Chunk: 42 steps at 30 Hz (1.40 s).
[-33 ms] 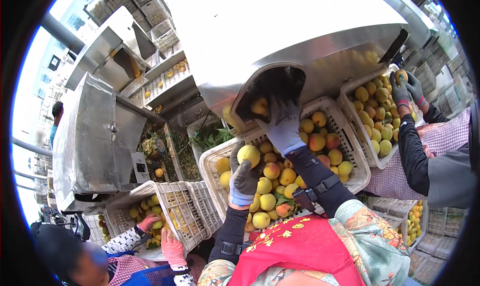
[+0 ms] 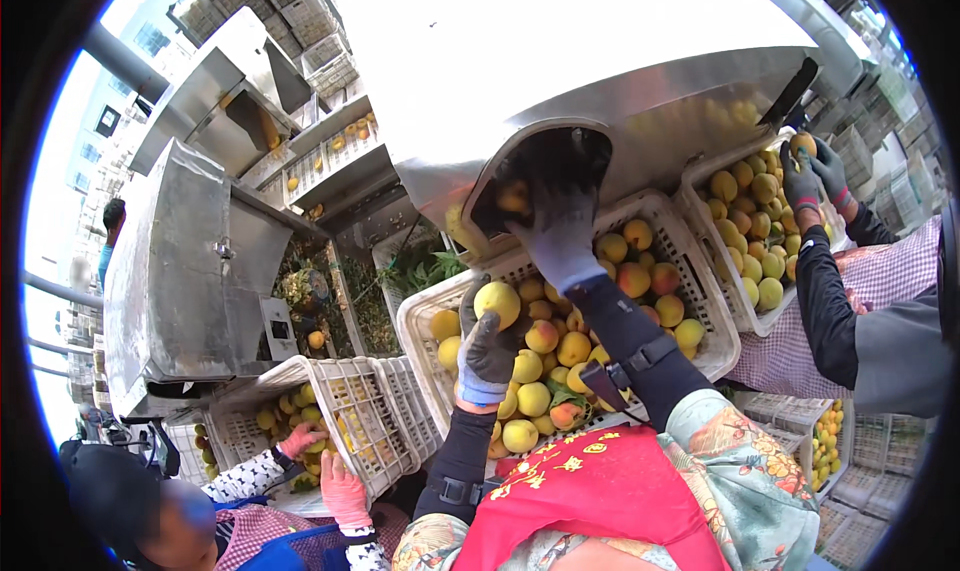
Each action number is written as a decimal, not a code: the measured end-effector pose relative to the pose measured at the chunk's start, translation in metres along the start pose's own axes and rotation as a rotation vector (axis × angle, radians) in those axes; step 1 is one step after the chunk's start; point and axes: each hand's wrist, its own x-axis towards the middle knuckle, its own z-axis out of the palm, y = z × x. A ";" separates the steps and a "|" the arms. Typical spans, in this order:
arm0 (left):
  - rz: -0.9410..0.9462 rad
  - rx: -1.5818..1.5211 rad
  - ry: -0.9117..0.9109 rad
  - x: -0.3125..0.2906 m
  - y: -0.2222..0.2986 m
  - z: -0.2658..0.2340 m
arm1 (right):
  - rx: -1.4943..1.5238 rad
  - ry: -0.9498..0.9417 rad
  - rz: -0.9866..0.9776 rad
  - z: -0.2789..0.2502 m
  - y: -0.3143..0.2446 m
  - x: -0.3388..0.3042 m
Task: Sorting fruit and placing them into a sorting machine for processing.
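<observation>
My left hand (image 2: 486, 359), in a grey-and-blue work glove, is closed around a yellow peach (image 2: 497, 304) above the left part of a white plastic crate (image 2: 714, 316). Yellow and red-blushed peaches (image 2: 573, 348) fill much of that crate. My gloved right hand (image 2: 560, 233) reaches into the dark opening (image 2: 590, 153) of a shiny metal housing (image 2: 640, 116) beyond the crate. Another peach (image 2: 514, 197) shows just left of its fingers. Shadow hides the fingertips, so whether they grip anything is unclear.
At right, a co-worker's gloved hands (image 2: 808, 176) hold a peach over another peach crate (image 2: 752, 318). At lower left, a person in pink gloves (image 2: 345, 496) works at a tilted crate (image 2: 350, 411). A second metal housing (image 2: 170, 281) stands left, beside green leaves (image 2: 428, 271).
My right hand has gone slightly farther into the opening, and the peach beside its fingers sits a little higher. My left hand keeps its peach in nearly the same place.
</observation>
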 end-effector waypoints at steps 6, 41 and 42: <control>-0.414 -0.467 -0.191 0.028 0.013 0.009 | 0.374 -0.048 -0.034 -0.033 0.002 0.031; 0.059 2.393 -0.620 0.001 -0.070 -0.024 | 0.084 0.118 -0.247 0.020 0.042 0.018; 0.046 2.489 -0.682 0.009 -0.074 -0.018 | 0.033 0.092 -0.292 0.029 0.053 0.028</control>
